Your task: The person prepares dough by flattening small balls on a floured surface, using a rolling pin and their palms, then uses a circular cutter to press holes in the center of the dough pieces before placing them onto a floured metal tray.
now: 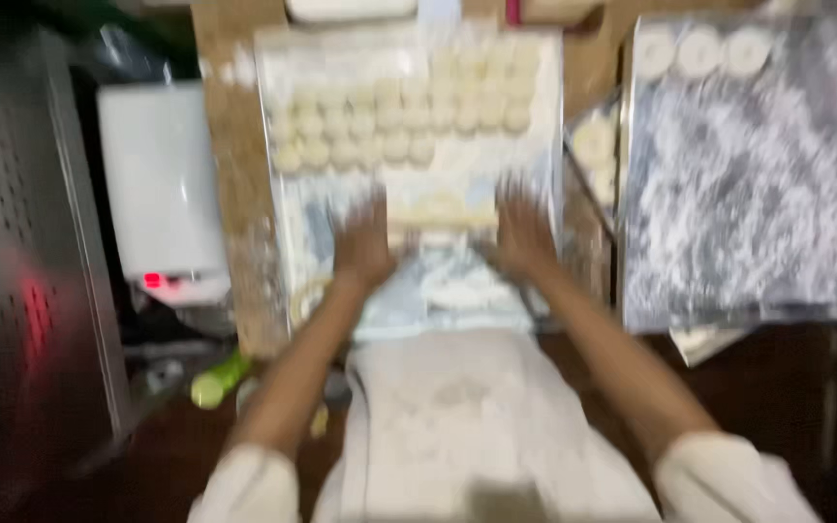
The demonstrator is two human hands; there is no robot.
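Beyond both hands, dough balls (pixel 404 121)

Two bare forearms, white short sleeves ending above the elbows, pale flour-dusted apron down the front of the body, left hand (pixel 365 247) and right hand (pixel 523 237) bare, blurred, no gloves or rings discernible

Dough balls (pixel 401 121): pale cream, arranged in rows. Board (pixel 288 194) beneath them: white with flour. Tabletop (pixel 239 194): brown, speckled white. Tray (pixel 748 194) at right: grey, mottled with white flour, carrying three white discs (pixel 699 50). Apron (pixel 467 426): off-white. Appliance (pixel 162 179) at left: white, with red light (pixel 154 281). Bottle (pixel 217 381): green.
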